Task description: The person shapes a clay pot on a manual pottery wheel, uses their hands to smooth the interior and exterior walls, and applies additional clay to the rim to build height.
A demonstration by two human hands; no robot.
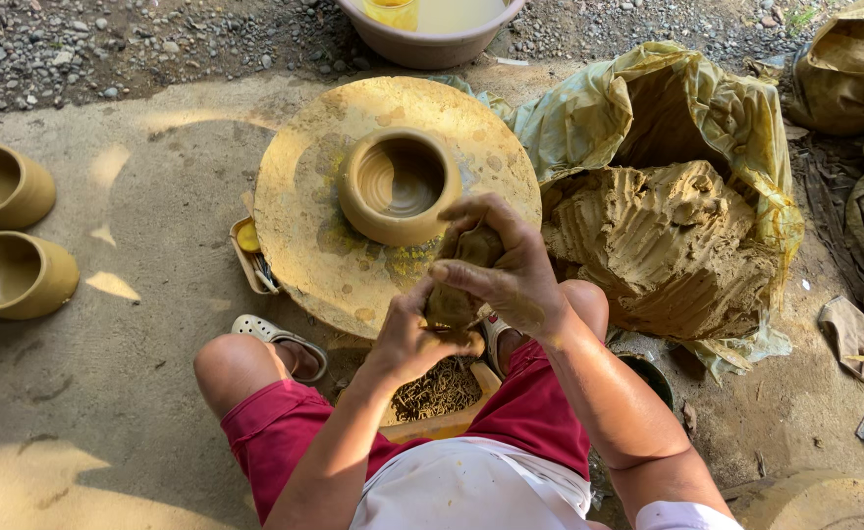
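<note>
Head view. Concrete floor (137, 196), sunlit in patches; gravel strip along 12 o'clock edge.

Centre: one round potter's wheel (304, 226), clay-smeared yellow. On it, one small clay pot (398, 186), upright, mouth open, hollow and empty, spiral ridges visible inside.

At 6 o'clock of pot, just beside wheel rim: one lump of clay (457, 280), elongated, standing roughly upright, held over lap between both hands. Left hand (407, 339) wrapped around lower end, fingers curled closed against it. Right hand (506, 265) cupped over upper end, fingers bent and pressed on clay.

At 12 o'clock: one basin (432, 44), holding cloudy yellowish water, one yellow cup (393, 12) standing in it.

At 3 o'clock: one plastic sack (687, 108), opened wide, holding large gouged mass of clay (663, 245). Second sack (854, 74) at 2 o'clock, contents unclear.

At 9 o'clock: two finished clay pots (5, 231), lying tilted, mouths open, empty.

Touching wheel at 8 o'clock: one small tray (250, 255), holding one yellow disc-like piece plus small tools, too small to tell.

At 6 o'clock, between knees: one yellow tray (442, 402) holding clay shreds.

Two sandals (280, 339), one per foot. Red shorts, white apron.
</note>
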